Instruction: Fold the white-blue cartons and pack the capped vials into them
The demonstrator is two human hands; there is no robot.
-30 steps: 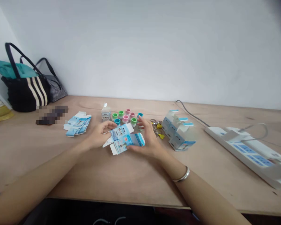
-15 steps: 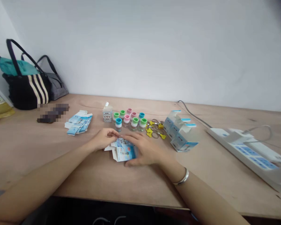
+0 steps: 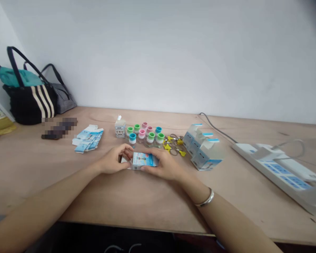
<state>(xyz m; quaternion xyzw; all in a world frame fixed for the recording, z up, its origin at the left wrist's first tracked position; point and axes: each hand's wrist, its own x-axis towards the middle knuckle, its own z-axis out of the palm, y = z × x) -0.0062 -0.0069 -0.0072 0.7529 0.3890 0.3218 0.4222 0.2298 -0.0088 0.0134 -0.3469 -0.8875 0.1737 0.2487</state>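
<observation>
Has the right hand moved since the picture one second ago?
Yes: the right hand has shifted toward the table's near edge. Then it overlapped the rightmost green-topped bottle; now that bottle shows beyond it.

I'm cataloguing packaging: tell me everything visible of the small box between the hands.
The small box looks like thin card, printed blue and white with a small red mark, its lettering too blurred to read. It lies left to right over the wooden table, printed panel up, with a pale flap at its left end. The right hand grips its right part; the left hand curls by the flap.
</observation>
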